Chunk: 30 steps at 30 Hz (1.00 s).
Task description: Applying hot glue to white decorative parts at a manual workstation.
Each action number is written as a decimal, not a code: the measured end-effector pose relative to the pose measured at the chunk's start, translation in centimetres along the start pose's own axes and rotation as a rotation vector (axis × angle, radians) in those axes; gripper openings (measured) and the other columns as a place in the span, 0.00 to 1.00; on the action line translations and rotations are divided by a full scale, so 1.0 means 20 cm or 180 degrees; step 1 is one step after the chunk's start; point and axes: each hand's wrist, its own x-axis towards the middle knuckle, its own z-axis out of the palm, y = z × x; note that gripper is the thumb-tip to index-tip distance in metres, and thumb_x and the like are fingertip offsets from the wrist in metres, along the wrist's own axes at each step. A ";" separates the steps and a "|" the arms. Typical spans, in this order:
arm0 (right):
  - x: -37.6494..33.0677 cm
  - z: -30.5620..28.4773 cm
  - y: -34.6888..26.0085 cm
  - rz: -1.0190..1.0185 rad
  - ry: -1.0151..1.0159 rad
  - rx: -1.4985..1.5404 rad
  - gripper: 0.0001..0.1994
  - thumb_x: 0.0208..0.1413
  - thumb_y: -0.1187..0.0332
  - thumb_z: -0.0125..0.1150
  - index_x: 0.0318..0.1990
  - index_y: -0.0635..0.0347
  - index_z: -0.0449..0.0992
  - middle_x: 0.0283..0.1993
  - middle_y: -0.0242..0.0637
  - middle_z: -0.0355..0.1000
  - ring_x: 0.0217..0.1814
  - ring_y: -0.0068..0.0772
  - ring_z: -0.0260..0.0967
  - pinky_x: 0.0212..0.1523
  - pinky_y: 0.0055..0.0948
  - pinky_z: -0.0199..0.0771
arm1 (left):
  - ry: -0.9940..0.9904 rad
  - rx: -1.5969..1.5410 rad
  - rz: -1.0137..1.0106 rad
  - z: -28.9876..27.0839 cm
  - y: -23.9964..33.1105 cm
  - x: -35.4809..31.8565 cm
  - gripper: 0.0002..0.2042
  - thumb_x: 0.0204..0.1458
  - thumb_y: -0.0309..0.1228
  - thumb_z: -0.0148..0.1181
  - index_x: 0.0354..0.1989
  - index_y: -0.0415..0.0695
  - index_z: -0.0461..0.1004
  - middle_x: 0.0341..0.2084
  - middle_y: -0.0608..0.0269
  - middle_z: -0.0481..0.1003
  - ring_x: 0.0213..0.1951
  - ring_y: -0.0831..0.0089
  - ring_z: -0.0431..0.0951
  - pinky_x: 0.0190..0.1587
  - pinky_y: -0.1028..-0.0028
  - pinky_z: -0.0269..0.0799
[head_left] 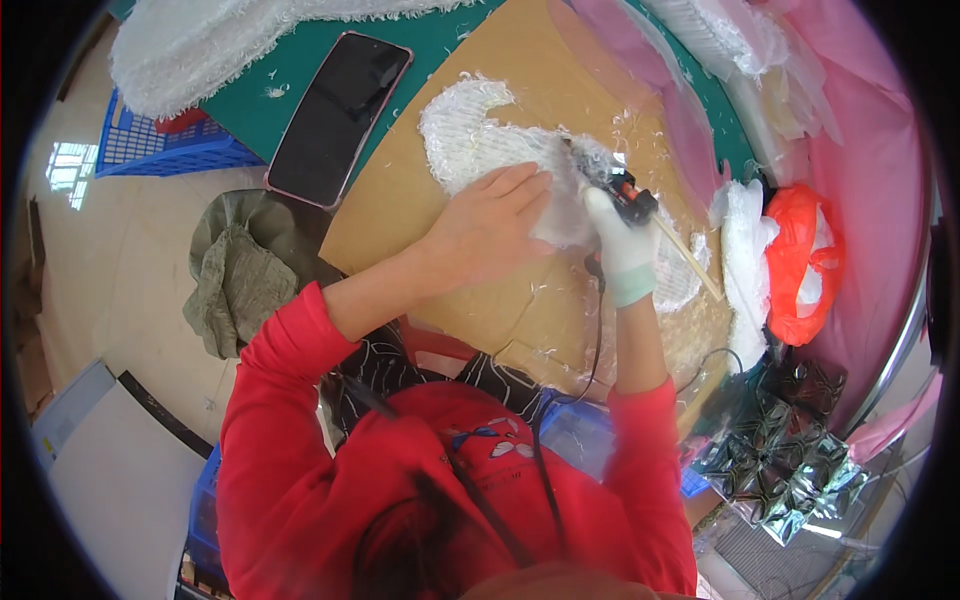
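Observation:
A white, fringed piece of knitted-looking fabric (480,140) lies on a brown cardboard sheet (400,215). My bare left hand (490,225) rests on it, palm down with the fingers stretched out. In a white glove with a green cuff, my right hand (622,245) grips a small black-and-orange corded tool (632,200). The tool's front end touches or hovers just over the fabric's right part; blur there hides which. A thin pale stick (690,258) slants down to the right of the glove. The tool's dark cord hangs below my right hand.
Left of the cardboard, a phone (338,120) lies on the green tabletop (250,110). White fringed pieces (200,60) are piled at the far left. Rightward are another white bundle (745,270), a red plastic bag (803,265) and pink cloth (870,150). Loose threads litter the cardboard.

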 end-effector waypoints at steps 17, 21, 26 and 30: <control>-0.05 0.05 -0.02 -0.0081 -0.0123 -0.0082 0.12 0.44 0.66 0.64 0.35 0.62 0.74 0.29 0.25 0.69 0.27 0.14 0.61 0.24 0.18 0.62 | 0.0003 -0.0055 -0.0066 0.01 0.00 0.00 0.24 0.44 0.44 0.55 0.41 0.33 0.70 0.48 0.53 0.65 0.54 0.60 0.60 0.54 0.66 0.59; -0.05 0.06 -0.03 0.0324 -0.0028 0.0103 0.12 0.45 0.66 0.63 0.36 0.62 0.74 0.29 0.25 0.69 0.27 0.13 0.62 0.23 0.17 0.61 | 0.0055 -0.0086 -0.0059 0.01 0.00 0.00 0.24 0.43 0.44 0.56 0.40 0.33 0.70 0.47 0.53 0.66 0.54 0.60 0.61 0.54 0.66 0.59; -0.06 0.06 -0.03 0.0170 -0.0135 0.0105 0.14 0.45 0.65 0.63 0.38 0.62 0.73 0.30 0.25 0.69 0.27 0.14 0.62 0.23 0.16 0.62 | 0.0074 -0.0092 -0.0076 0.02 0.00 -0.01 0.24 0.42 0.43 0.56 0.40 0.33 0.70 0.47 0.53 0.66 0.54 0.61 0.61 0.54 0.66 0.59; -0.04 0.08 0.01 -0.0322 -0.0242 0.0165 0.13 0.45 0.66 0.63 0.38 0.62 0.74 0.30 0.25 0.69 0.27 0.14 0.62 0.24 0.17 0.62 | -0.0020 -0.0043 -0.0065 -0.01 0.01 0.00 0.24 0.42 0.43 0.57 0.40 0.33 0.70 0.46 0.52 0.66 0.54 0.60 0.61 0.54 0.66 0.59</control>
